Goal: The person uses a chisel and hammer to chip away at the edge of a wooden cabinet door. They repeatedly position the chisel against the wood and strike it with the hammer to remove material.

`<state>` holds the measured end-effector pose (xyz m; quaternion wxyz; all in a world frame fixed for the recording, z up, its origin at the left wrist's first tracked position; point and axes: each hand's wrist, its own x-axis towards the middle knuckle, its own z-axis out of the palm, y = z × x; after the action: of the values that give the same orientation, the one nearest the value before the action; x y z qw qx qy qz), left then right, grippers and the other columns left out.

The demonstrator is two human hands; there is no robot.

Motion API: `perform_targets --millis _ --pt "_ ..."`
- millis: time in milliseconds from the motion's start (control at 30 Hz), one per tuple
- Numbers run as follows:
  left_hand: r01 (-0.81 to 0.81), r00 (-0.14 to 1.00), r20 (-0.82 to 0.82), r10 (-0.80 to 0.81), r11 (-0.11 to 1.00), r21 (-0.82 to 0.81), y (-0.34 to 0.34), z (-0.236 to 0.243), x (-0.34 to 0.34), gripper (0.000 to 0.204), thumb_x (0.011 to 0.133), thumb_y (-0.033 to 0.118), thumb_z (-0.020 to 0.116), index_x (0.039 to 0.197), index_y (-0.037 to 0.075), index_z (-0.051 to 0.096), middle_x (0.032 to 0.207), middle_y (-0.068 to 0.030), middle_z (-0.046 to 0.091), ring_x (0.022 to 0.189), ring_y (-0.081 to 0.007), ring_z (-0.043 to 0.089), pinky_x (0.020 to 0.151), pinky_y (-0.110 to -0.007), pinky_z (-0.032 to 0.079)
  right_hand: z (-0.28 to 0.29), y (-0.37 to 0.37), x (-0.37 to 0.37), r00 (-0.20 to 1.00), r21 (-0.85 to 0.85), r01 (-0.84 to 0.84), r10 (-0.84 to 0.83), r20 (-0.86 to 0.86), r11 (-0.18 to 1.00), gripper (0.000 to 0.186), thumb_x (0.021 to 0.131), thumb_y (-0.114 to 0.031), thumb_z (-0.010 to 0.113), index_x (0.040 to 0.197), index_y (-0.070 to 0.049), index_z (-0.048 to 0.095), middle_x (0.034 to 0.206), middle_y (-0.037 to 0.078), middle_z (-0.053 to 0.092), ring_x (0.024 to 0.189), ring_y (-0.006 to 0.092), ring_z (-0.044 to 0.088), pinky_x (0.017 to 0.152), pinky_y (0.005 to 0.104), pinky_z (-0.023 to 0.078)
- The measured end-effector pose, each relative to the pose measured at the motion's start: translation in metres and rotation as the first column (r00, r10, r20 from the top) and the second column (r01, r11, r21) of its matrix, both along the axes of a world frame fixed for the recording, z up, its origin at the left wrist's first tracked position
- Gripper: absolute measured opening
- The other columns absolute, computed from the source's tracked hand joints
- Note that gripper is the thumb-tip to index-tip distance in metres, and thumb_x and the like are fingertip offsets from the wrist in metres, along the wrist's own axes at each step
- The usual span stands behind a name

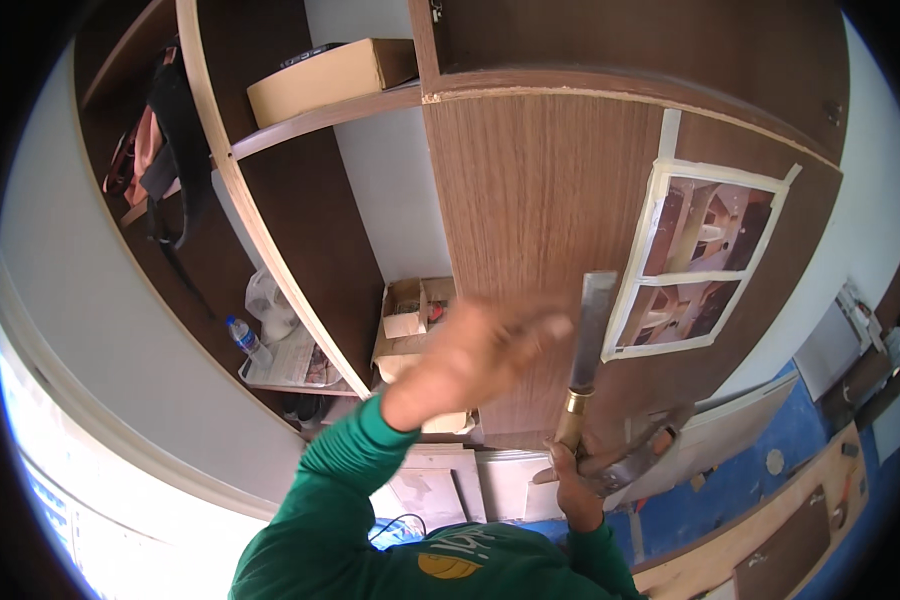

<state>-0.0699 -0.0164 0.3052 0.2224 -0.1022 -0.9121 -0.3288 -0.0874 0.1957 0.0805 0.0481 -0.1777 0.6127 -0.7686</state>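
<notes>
My right hand is closed around the wooden handle of a chisel. Its broad steel blade points up and away, with a brass ferrule below it. Beside that hand is a curved, dark tool with a worn metallic side; its kind is unclear, and I cannot tell whether the same hand holds it. My left hand is raised in front of the brown wood-grain panel, left of the chisel blade. Motion smears its fingers, so their position and any contact with the panel cannot be made out.
Two taped-up photo prints hang on the panel's right part. On the left, open shelves hold a cardboard box, a plastic bottle and hanging cloth items. Boards lean low along the wall; a long wooden plank lies at lower right over blue sheeting.
</notes>
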Motion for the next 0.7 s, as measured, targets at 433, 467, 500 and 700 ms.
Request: perform_targets --millis 433,467,500,700 --pt "-0.421 0.86 -0.478 0.178 0.777 -0.468 -0.059 0.183 -0.084 0.02 0.099 0.019 0.082 0.113 0.005 0.081 0.105 -0.0086 0.077 0.094 -0.0262 0.073 0.088 -0.04 0.06 0.004 0.073 -0.056 0.984 0.045 -0.176 0.177 -0.021 0.983 0.021 0.099 -0.014 0.072 0.108 0.005 0.07 0.079 0.003 0.064 0.064 0.0091 0.063 0.06 0.027 0.051" --pt "-0.416 0.865 -0.466 0.185 0.783 -0.462 -0.058 0.185 -0.086 0.02 0.099 0.019 0.081 0.113 0.005 0.081 0.103 -0.0088 0.077 0.093 -0.0255 0.074 0.088 -0.04 0.06 0.004 0.075 -0.056 0.982 0.042 -0.186 0.187 -0.001 0.982 0.021 0.099 -0.014 0.073 0.108 0.005 0.07 0.08 0.003 0.064 0.063 0.0087 0.062 0.06 0.0269 0.05" --pt "-0.411 0.871 -0.453 0.192 0.79 -0.456 -0.057 0.186 -0.087 0.02 0.1 0.02 0.081 0.113 0.005 0.081 0.102 -0.009 0.077 0.092 -0.0248 0.074 0.088 -0.039 0.06 0.002 0.078 -0.058 0.981 0.057 -0.195 0.195 0.002 0.979 0.022 0.099 -0.014 0.073 0.11 0.006 0.071 0.08 0.003 0.064 0.063 0.0087 0.061 0.06 0.0267 0.05" --pt "-0.443 0.676 -0.689 0.264 0.892 -0.093 -0.061 0.235 -0.048 0.028 0.11 0.022 0.072 0.092 0.001 0.068 0.075 -0.0031 0.063 0.065 -0.0119 0.056 0.059 -0.031 0.047 0.0 0.076 -0.061 0.971 0.069 -0.234 0.229 0.07 0.97 0.027 0.097 -0.013 0.074 0.116 0.007 0.072 0.082 0.002 0.064 0.064 0.0084 0.06 0.06 0.0258 0.049"
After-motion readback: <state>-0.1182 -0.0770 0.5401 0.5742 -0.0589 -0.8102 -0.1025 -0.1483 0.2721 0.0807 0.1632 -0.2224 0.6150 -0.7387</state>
